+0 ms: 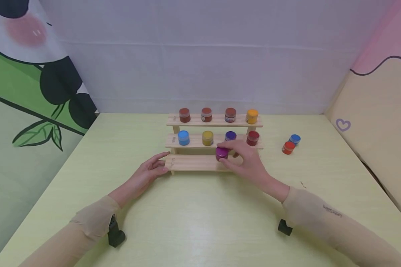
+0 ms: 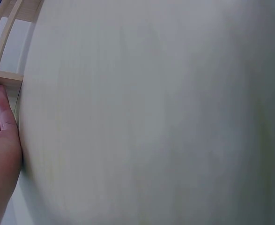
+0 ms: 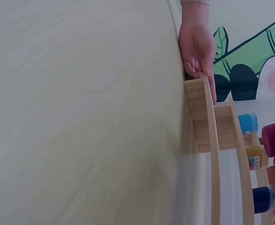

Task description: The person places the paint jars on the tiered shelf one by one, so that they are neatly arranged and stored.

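Note:
A three-tier wooden rack [image 1: 190,163] stands on the table. My left hand [image 1: 147,173] holds its left end at the lowest tier, thumb toward the front and fingers behind. In the left wrist view, those fingers [image 2: 5,110] lie against the rack's end. Between thumb and fingers, my right hand [image 1: 250,160] pinches a small purple paint jar [image 1: 222,153] over the lowest tier. In the right wrist view the purple jar [image 3: 274,140] appears apart from the wood. The middle tier bears a light blue jar [image 1: 183,138], a yellow jar [image 1: 207,138], a dark blue jar [image 1: 230,135] and a dark red jar [image 1: 252,138].
On the top tier are three brown-red jars [image 1: 184,115] and an orange jar [image 1: 252,116]. Right of the rack, a red jar [image 1: 288,148] and a blue jar [image 1: 295,139] stand close together on the table [image 1: 200,222]. A pale cloth wall [image 1: 207,74] rises behind.

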`<state>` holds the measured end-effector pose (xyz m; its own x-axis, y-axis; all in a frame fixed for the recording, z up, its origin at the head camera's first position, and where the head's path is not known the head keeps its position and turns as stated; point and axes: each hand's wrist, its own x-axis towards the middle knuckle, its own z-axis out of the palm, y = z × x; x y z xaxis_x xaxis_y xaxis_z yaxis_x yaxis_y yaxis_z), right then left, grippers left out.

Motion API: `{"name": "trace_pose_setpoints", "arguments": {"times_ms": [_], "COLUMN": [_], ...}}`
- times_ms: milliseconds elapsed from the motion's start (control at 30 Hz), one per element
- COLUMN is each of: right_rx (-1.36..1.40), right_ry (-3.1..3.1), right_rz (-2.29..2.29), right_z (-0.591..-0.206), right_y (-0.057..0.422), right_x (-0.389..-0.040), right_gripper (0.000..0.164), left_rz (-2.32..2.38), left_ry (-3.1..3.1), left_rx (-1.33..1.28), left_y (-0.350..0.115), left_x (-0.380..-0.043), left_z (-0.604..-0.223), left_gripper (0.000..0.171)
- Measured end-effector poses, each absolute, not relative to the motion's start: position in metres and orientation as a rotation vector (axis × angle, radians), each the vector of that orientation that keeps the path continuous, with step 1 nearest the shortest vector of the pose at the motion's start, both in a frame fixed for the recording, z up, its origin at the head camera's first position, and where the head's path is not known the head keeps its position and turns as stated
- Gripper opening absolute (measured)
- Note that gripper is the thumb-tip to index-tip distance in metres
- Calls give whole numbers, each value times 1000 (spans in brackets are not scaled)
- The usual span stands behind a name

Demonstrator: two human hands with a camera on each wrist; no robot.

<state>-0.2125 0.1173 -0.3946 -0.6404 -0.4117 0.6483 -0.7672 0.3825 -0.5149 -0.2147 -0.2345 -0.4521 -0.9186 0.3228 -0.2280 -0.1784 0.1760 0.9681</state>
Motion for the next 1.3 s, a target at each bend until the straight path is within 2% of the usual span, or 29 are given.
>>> {"name": "trace_pose_setpoints", "arguments": {"times_ms": [333, 900, 1300], "right_rx": [1149, 1270, 1184], "right_ry": [-2369, -2473, -2564], "right_rz": [1212, 1463, 1499], "right_z": [-405, -414, -416], "right_y": [90, 55, 37], "right_x": [-211, -231, -238], "right_gripper": [38, 40, 37], "left_rz": [1800, 1792, 1802], "left_ry": [2067, 2075, 2060], "left_rx": [138, 135, 131], "left_y": [-235, -236, -235], "left_x": [-215, -215, -217], "left_z": [-452, -453, -454], "left_gripper": [66, 66, 66]}}
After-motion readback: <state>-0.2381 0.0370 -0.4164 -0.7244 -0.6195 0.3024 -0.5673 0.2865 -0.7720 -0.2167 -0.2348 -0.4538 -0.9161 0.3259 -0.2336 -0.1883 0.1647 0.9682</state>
